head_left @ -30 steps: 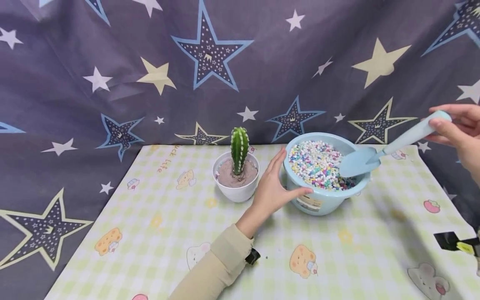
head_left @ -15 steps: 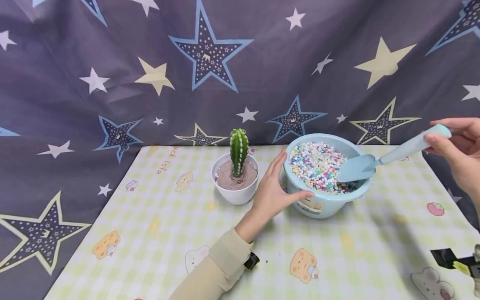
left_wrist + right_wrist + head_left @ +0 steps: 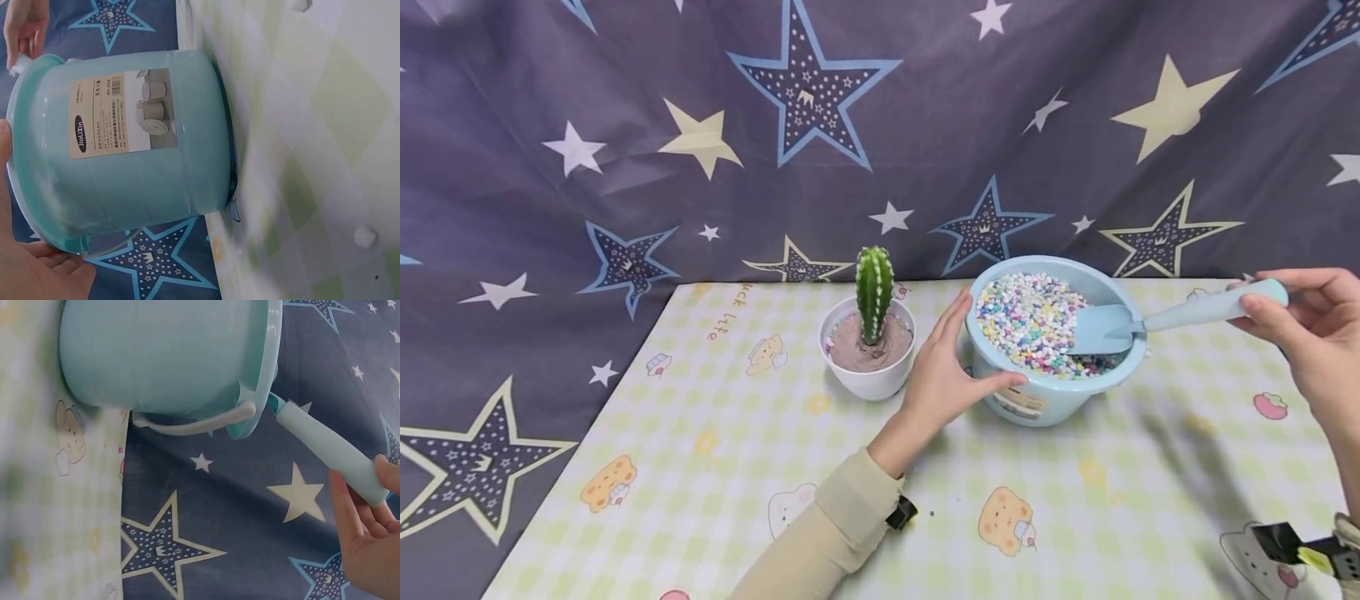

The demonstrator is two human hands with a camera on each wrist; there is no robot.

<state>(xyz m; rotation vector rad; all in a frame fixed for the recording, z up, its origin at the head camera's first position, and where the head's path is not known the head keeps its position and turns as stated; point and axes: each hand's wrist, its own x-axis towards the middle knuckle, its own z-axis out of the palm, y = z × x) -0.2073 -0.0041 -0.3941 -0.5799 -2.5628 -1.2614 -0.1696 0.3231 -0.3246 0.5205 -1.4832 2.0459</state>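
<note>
A light blue plastic bucket (image 3: pixel 1037 406), filled with small multicoloured pebbles (image 3: pixel 1030 321), stands upright on the table. My left hand (image 3: pixel 942 379) holds its left side, fingers spread along the wall and thumb at the near rim. With the thumb and fingers of my right hand (image 3: pixel 1318 329) I grip the handle end of a light blue trowel (image 3: pixel 1195 313). The trowel slants down across the bucket's right rim, and its blade lies at the pebbles inside. In the right wrist view, only the trowel's handle (image 3: pixel 328 447) shows beyond the rim; the bucket wall hides the blade.
Left of the bucket, close to my left hand, a white pot (image 3: pixel 872 385) holds a green cactus (image 3: pixel 874 296) in brown soil. A checked tablecloth (image 3: pixel 700 500) covers the table. Behind it hangs a dark star-patterned cloth (image 3: pixel 925 125). The bucket's white handle (image 3: pixel 194 427) hangs down.
My right hand has come down, bringing the trowel's handle lower and flatter, with the blade changing its tilt at the pebbles. My left hand stays on the bucket.
</note>
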